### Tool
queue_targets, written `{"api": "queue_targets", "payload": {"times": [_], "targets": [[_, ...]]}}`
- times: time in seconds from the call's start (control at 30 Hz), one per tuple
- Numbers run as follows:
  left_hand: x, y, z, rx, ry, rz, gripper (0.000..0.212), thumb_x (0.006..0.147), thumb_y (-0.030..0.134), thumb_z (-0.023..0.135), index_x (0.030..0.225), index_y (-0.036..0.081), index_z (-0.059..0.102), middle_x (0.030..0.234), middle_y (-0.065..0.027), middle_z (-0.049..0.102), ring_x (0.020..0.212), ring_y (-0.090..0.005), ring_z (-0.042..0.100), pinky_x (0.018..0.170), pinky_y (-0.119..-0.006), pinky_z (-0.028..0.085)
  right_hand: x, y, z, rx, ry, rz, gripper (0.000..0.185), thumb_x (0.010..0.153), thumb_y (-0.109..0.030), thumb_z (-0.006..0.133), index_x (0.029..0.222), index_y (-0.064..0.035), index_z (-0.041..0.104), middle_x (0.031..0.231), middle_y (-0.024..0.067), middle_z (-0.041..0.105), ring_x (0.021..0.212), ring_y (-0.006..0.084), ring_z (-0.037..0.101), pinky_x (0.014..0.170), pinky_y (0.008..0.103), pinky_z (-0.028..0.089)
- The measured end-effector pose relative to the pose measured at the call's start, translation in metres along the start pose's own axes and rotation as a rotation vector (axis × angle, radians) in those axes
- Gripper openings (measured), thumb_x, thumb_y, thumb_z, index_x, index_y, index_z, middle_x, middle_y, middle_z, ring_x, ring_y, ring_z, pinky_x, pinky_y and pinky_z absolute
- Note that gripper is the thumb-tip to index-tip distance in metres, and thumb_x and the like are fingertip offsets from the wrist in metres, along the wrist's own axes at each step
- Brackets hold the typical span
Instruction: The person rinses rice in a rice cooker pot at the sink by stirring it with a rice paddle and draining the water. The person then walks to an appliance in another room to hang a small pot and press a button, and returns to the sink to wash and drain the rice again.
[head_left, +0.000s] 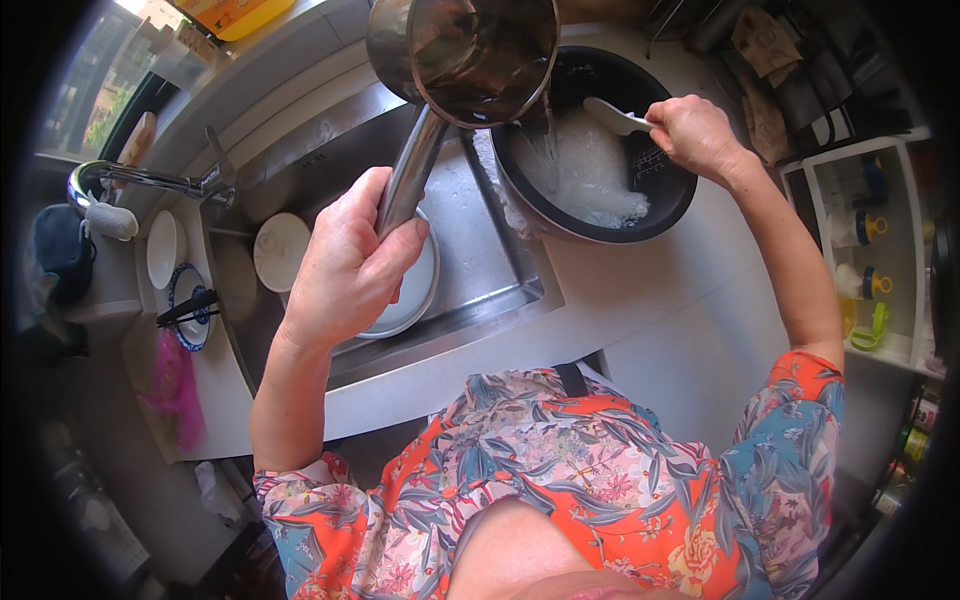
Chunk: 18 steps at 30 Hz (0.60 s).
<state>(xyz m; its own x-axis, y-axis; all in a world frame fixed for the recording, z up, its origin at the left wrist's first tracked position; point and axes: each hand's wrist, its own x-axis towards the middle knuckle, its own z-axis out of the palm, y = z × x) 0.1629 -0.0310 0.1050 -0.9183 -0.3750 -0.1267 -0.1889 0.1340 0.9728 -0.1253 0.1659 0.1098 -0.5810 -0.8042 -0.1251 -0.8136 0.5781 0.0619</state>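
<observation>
My left hand grips the metal handle of a saucepan, which is tilted over the near-left rim of a black rice cooker inner pot. Clear water runs from the saucepan's lip into the pot. Between the fingers of my right hand is the handle of a pale spoon or rice paddle, its blade inside the pot. Whitish, wet contents lie in the pot; what they are is hard to tell. Level marks show on the pot's inner wall.
A stainless steel sink holds a white bowl and a pale dish. Left of it are a chrome faucet, a blue-patterned dish with black chopsticks, and a pink bag. A white rack stands right.
</observation>
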Motion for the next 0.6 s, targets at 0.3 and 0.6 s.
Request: {"api": "queue_targets", "payload": {"times": [0.3,0.6], "targets": [[-0.023,-0.015,-0.046,-0.626,-0.082,-0.075,0.025,0.082,0.015,0.059,0.1,0.0,0.051,0.057,-0.0027,0.044,0.037,-0.0075,0.041,0.032,-0.019,0.034,-0.017,-0.037,-0.002,0.38,-0.366,-0.116,0.022,0.071,-0.005,0.058,0.089,0.0044,0.064,0.073,0.0167,0.063,0.068,0.0233,0.062,0.065,0.032,0.049],[-0.051,-0.03,-0.069,-0.78,-0.049,-0.017,0.027,0.084,0.011,0.05,0.105,-0.006,0.044,0.057,-0.0055,0.042,0.034,-0.0099,0.039,0.033,-0.02,0.033,-0.011,-0.045,0.013,0.512,-0.353,-0.12,0.022,0.073,-0.005,0.059,0.093,0.0031,0.064,0.073,0.0144,0.064,0.068,0.019,0.06,0.064,0.0296,0.048]]}}
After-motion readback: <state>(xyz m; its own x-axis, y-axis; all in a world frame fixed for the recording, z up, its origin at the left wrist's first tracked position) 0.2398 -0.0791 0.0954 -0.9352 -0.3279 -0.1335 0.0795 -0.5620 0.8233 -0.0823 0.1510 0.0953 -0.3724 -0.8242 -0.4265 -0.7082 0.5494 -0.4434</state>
